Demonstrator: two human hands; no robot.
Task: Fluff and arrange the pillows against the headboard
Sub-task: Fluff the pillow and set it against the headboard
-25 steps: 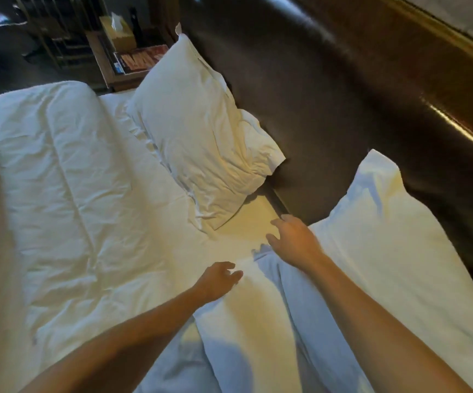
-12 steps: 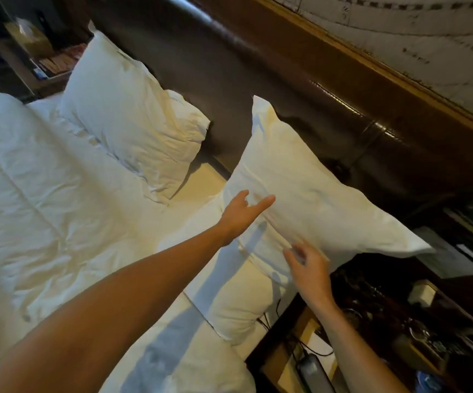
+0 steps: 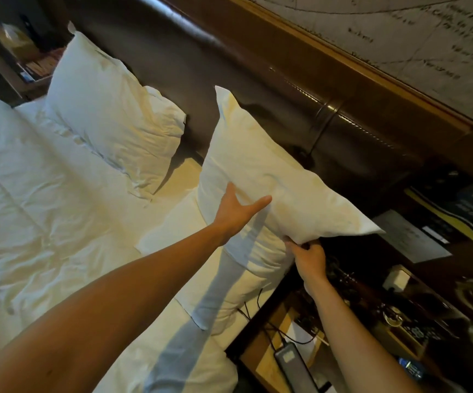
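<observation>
A white pillow (image 3: 269, 171) stands tilted against the dark padded headboard (image 3: 258, 80), on top of another white pillow (image 3: 229, 285) lying flat at the bed's right edge. My left hand (image 3: 236, 209) presses flat on the upright pillow's lower front, fingers spread. My right hand (image 3: 307, 255) pinches that pillow's bottom right edge from below. A further white pillow (image 3: 110, 117) leans on the headboard at the left.
A rumpled white duvet (image 3: 31, 194) covers the bed at left. A dark nightstand (image 3: 400, 321) with cables, a power bank and small items sits right of the bed. Another bedside table (image 3: 28, 63) stands at the far left.
The view swung right. The right-hand pillow was lifted from lying flat and now stands against the headboard; my right hand shifted right to grip its lower edge.
</observation>
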